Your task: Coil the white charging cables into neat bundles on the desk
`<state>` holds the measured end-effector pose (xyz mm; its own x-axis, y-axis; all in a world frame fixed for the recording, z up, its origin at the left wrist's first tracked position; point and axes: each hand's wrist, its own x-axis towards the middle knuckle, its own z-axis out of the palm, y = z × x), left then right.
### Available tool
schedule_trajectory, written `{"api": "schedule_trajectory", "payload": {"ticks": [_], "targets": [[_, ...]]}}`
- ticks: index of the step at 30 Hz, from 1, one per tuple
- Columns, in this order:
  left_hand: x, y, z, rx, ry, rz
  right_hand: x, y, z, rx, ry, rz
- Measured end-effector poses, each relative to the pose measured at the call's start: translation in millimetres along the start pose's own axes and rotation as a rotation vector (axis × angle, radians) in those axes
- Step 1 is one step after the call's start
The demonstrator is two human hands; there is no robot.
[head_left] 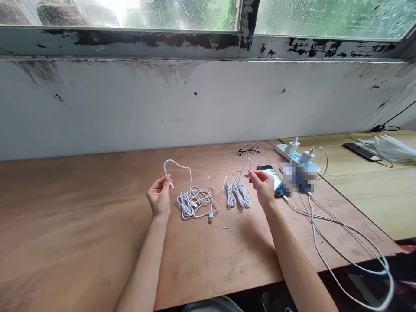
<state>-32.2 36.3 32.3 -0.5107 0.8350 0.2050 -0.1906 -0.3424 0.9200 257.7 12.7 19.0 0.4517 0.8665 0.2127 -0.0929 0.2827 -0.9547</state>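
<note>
Cable mess on the brown table [81, 225], sitting between our two hands. Our left hand [159, 197] is curled, palm turned inward, with thumb and forefinger pinched on the small plug end of a white cable [177, 164]. That cable arcs up and then drops into a loose tangle [195, 203] lying flat on the wood, with a USB plug [210, 217] poking out at its near edge.

Our right hand [263, 186] is doing much the same. Its fingers are mostly closed and the fingertips nip the end of a white lead [244, 167], which curves down to the coiled bundles [238, 193] just beside the tangle. We can't tell whether both hands have the same cable or two separate ones.

Right behind that hand lies a dark phone [270, 172] with its screen lit. A power strip [283, 151] farther back has white chargers [307, 155] plugged in, and long white charging cords [341, 247] trail from there off the table's near right edge. A pair of glasses [249, 151] rests near the wall. On the lighter table [367, 190] next door there's another phone [362, 152] and a white plastic bag [394, 147].
</note>
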Motion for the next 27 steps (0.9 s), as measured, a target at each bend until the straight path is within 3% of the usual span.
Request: {"api": "schedule_trajectory", "payload": {"ticks": [12,22,27], "targets": [[-9,3,2.7,0.056,-0.155,0.129,-6,-4,5,0.009,-0.109,0.010],[-22,-4,10.7,0.004,-0.291,-0.034,-18,1,18,0.019,-0.203,0.135],[-27,-1,12.7,0.053,-0.383,0.026,-19,3,22,0.072,-0.244,0.181]]}}
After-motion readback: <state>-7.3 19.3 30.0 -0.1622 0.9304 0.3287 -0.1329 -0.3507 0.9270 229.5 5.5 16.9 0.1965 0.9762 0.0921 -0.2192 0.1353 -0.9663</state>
